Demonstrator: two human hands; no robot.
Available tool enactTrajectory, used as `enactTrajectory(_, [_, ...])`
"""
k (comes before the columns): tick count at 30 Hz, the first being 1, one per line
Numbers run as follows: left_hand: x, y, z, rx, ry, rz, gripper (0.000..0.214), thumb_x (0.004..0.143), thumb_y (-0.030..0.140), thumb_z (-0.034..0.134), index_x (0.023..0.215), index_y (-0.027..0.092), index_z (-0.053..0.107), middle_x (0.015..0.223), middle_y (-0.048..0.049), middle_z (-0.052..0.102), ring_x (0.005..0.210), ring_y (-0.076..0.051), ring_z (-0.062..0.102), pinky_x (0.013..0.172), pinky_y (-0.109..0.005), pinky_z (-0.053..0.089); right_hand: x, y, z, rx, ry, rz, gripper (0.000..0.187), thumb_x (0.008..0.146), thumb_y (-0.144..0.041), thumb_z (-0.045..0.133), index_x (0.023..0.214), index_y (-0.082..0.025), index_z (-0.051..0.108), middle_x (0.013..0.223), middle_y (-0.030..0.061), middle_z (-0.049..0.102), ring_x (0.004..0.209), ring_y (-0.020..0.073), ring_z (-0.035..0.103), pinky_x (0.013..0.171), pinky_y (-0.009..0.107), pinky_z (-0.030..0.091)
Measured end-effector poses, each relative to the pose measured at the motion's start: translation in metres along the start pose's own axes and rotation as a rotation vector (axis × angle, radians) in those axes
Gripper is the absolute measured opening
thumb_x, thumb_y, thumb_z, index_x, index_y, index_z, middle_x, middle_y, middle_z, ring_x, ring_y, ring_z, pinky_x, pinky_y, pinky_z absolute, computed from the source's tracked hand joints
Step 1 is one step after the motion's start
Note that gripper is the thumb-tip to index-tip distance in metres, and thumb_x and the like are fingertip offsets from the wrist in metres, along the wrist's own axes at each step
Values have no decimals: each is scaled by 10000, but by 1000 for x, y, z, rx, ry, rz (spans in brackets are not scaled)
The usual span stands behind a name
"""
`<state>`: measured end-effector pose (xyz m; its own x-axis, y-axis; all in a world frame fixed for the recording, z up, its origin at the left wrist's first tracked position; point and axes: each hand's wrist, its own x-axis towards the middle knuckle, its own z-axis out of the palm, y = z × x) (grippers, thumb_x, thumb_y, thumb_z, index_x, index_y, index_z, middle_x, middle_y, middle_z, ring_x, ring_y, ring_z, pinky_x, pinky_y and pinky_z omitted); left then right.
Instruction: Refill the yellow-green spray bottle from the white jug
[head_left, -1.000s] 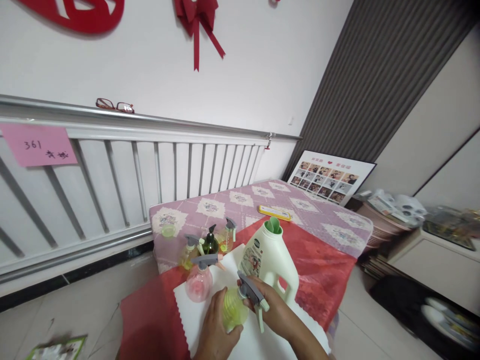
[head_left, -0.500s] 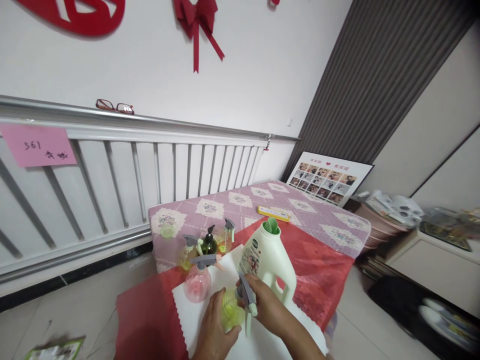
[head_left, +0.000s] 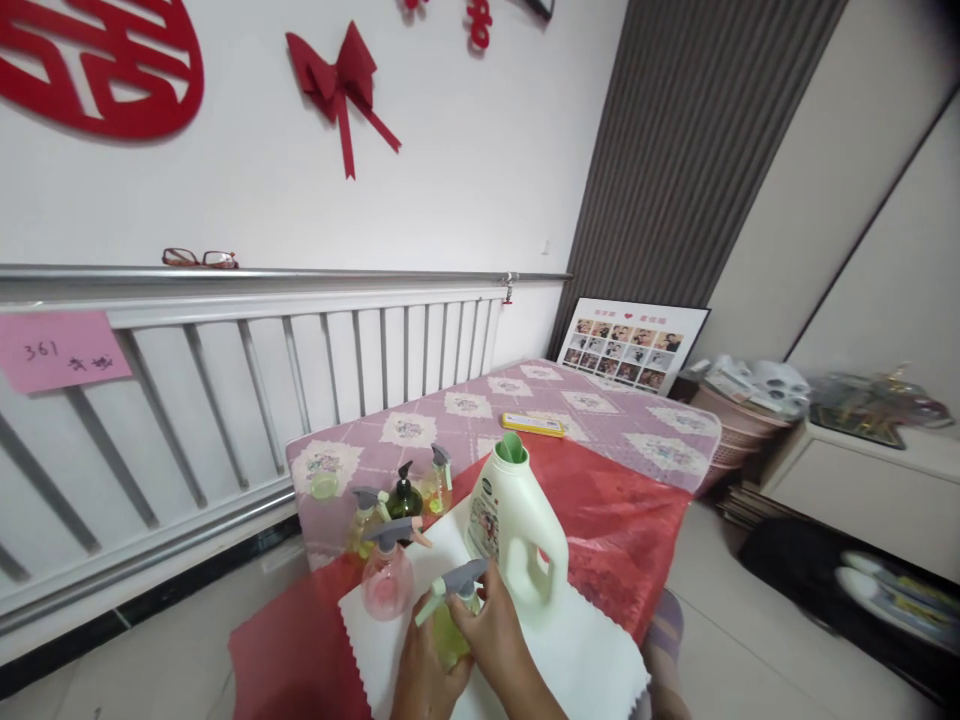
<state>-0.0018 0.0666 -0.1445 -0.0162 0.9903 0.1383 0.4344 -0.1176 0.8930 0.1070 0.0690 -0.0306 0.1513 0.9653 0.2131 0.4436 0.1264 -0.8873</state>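
Over the white sheet (head_left: 592, 655), a yellow-green spray bottle (head_left: 450, 638) is between my two hands. My left hand (head_left: 421, 672) wraps round the bottle's lower body. At the neck, the fingers of my right hand (head_left: 496, 628) close just below the grey trigger head (head_left: 461, 577), whose pale green nozzle points left. Right behind stands a large pale green jug (head_left: 517, 515) with its mouth uncapped and a green spout inside. A pink spray bottle (head_left: 388, 585) stands to the left, near a dark green pump bottle (head_left: 406, 502) and two yellowish spray bottles (head_left: 365, 530).
A red cloth (head_left: 600, 490) lies under the sheet on the flowered tablecloth (head_left: 465, 405). Farther back are a yellow case (head_left: 532, 425) and, at the left, a pale green disc (head_left: 325, 486). A white radiator (head_left: 225, 400) runs along the wall.
The trigger head has turned, its nozzle swinging from the right side to the left. My right hand has shifted left with it, and the camera view has tilted and moved.
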Motion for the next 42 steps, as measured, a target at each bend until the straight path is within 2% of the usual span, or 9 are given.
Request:
enactTrajectory(4, [-7, 8, 0, -14, 64, -21, 726, 609, 308, 619, 1309, 162, 496, 1354, -159, 605, 1332, -335, 492, 1135, -425, 391, -2, -3, 5, 56, 48, 8, 207, 697, -269, 611, 874, -231, 510, 884, 64, 695, 857, 254, 684, 821, 412, 544])
enactTrajectory(8, [-19, 15, -1, -81, 168, -64, 697, 694, 331, 483, 1334, 63, 421, 1439, -230, 491, 1394, -318, 418, 1190, -406, 303, -3, -6, 2, 104, 55, 23, 247, 686, -285, 643, 898, -234, 527, 883, 56, 701, 852, 258, 680, 803, 406, 542])
enactTrajectory(12, [-25, 31, -4, -196, 230, -88, 535, 809, 409, 416, 1273, 145, 447, 1425, -181, 511, 1354, -273, 477, 1128, -374, 389, -4, -5, -1, 129, 67, 53, 216, 667, -289, 656, 841, -234, 541, 852, 47, 684, 845, 266, 660, 802, 411, 525])
enactTrajectory(15, [-22, 53, -3, -285, 262, -113, 547, 796, 490, 451, 1235, 162, 460, 1415, -191, 517, 1316, -307, 508, 1091, -414, 415, -6, -3, -1, 159, 68, 84, 221, 661, -271, 665, 832, -237, 529, 815, 24, 681, 817, 255, 660, 780, 389, 523])
enactTrajectory(24, [-4, 99, -5, -278, 234, -270, 426, 749, 539, 524, 1001, 196, 541, 881, -71, 670, 986, -296, 634, 922, -410, 461, -10, 5, 0, 229, 39, 120, 214, 682, -295, 667, 834, -242, 527, 781, 7, 692, 745, 243, 667, 682, 348, 526])
enactTrajectory(29, [-3, 102, -7, -330, 231, -250, 508, 770, 565, 493, 1107, 188, 540, 1088, -110, 681, 1152, -305, 597, 991, -403, 431, -11, 7, -14, 235, -60, 59, 412, 680, -233, 683, 1076, -277, 579, 1037, 40, 736, 989, 287, 683, 889, 407, 533])
enactTrajectory(33, [0, 96, -11, -365, 152, -284, 572, 756, 569, 524, 1168, 172, 516, 1201, -140, 666, 1209, -313, 581, 1004, -402, 444, -12, 5, -32, 238, -213, -21, 524, 819, -327, 630, 1332, -291, 529, 1410, 85, 589, 1327, 285, 511, 1132, 438, 373])
enactTrajectory(38, [3, 85, -13, -372, 90, -297, 619, 737, 574, 562, 1189, 153, 530, 1262, -152, 648, 1250, -311, 561, 1047, -384, 435, -7, -1, -45, 236, -378, -24, 519, 887, -284, 541, 1404, -294, 494, 1467, 82, 541, 1369, 274, 464, 1154, 490, 324])
enactTrajectory(42, [-2, 82, -7, -381, 184, -271, 570, 799, 544, 478, 1199, 141, 531, 1308, -177, 618, 1317, -315, 503, 1100, -422, 396, -4, 0, -43, 218, -378, -67, 455, 905, -295, 518, 1359, -301, 543, 1441, 83, 564, 1347, 274, 485, 1126, 498, 358])
